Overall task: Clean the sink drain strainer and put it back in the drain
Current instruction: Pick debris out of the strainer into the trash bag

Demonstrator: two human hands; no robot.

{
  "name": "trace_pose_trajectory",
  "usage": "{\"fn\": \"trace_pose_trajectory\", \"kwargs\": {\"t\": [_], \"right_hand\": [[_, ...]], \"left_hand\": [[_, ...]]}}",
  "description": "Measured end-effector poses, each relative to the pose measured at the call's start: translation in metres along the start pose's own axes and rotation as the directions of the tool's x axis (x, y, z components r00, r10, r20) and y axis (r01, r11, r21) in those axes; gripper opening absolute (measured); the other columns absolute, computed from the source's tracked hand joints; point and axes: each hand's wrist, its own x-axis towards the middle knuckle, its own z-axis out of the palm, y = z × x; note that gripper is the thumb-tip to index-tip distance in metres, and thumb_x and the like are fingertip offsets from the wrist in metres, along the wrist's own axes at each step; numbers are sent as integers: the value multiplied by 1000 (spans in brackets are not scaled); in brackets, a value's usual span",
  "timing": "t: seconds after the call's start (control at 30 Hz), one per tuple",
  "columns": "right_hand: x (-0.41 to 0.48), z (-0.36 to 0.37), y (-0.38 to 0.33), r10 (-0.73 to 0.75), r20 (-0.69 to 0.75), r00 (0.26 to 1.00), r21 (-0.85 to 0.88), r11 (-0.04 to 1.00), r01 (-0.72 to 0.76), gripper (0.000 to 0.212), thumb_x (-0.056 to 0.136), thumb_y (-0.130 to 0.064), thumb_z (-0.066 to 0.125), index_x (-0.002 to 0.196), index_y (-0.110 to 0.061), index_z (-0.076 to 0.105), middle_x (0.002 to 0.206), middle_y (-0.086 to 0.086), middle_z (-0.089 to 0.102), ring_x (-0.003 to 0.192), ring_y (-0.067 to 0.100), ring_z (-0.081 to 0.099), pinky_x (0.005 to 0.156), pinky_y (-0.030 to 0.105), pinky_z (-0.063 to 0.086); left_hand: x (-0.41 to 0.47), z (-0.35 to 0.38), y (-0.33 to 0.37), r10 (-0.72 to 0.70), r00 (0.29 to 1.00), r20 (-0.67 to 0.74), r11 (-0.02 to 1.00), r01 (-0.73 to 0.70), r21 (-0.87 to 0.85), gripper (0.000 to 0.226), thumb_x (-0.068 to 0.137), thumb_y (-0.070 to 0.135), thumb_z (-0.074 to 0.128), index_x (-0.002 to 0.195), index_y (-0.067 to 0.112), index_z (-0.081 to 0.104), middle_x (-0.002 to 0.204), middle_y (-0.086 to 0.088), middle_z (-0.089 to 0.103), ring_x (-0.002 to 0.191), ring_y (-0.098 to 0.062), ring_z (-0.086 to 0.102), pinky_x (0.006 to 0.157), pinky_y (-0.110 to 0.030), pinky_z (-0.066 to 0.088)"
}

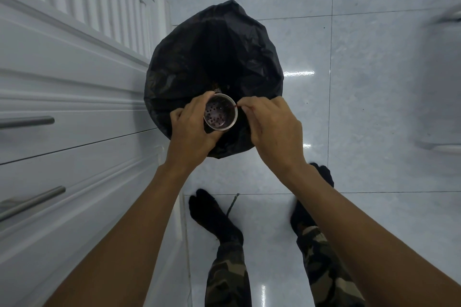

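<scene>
Head view, left to right. White panelled cabinet drawers (74, 112) with brushed metal bar handles (27, 121) fill the 9 o'clock side of the frame. Just right of them, at 12 o'clock from the hands, stands a bin lined with a crumpled black plastic bag (214, 57), its mouth open upward.

Left hand (193, 127): fingers (199, 104) wrapped around the outside wall of the round, cup-shaped stainless-steel drain strainer (220, 114). The strainer is held over the near edge of the bag opening, its open side facing the camera; the perforated base is visible, with dark residue on it.

Right hand (269, 129): at 3 o'clock of the strainer, fingertips pinched together at the strainer rim on a small reddish scrap (236, 106); what the scrap is cannot be told.

Pale glossy floor tiles (374, 82) extend to the right. At 6 o'clock, two feet in black socks (214, 217) and camouflage trouser legs (228, 276) stand on the floor.
</scene>
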Motion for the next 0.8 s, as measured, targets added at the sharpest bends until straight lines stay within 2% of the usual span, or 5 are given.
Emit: {"fn": "trace_pose_trajectory", "kwargs": {"t": [0.17, 0.3, 0.5, 0.7, 0.8], "right_hand": [[4, 5, -14, 32, 163, 986, 256, 964, -74, 27, 103, -28, 55, 123, -17, 69, 115, 1, 73, 101, 16, 67, 91, 33, 57], [12, -3, -8, 27, 48, 998, 93, 995, -31, 26, 103, -31, 53, 118, -18, 70, 108, 0, 74, 93, 17, 64, 82, 33, 58], [9, 0, -11, -5, 175, 984, 90, 996, -11, 30, 103, -35, 51, 123, -21, 69, 105, 2, 72, 89, 14, 63, 82, 26, 55], [13, -2, -7, -65, 101, 993, 42, 997, 61, 26, 101, -31, 56, 120, -21, 71, 102, 3, 73, 90, 18, 63, 75, 32, 59], [6, 3, -12, -150, 46, 988, -81, 985, 154, 26, 94, -26, 69, 118, -16, 73, 104, 3, 76, 90, 23, 65, 69, 30, 55]], "left_hand": [[4, -1, 4, 7, 1000, 1, 996, -7, -94, 73, 86, 40, 79, 145, 13, 47, 141, -5, 59, 130, -22, 55, 115, -35, 34], [-1, -1, 0, 20, 1000, -10, 989, -21, -146, 73, 87, 37, 80, 146, 13, 46, 142, -5, 59, 132, -17, 54, 112, -47, 45], [-4, -2, -13, 28, 998, -53, 988, -35, -149, 75, 85, 45, 77, 146, 16, 45, 139, 2, 57, 124, 27, 35, 104, -1, 31], [-7, -5, -22, 27, 999, -25, 990, -30, -140, 76, 85, 35, 82, 147, 13, 45, 142, -5, 58, 128, 14, 38, 109, -5, 31], [-3, -8, -17, 34, 999, -25, 990, -37, -138, 74, 85, 35, 81, 146, 11, 46, 142, -6, 58, 131, -4, 47, 115, -26, 39]]}}
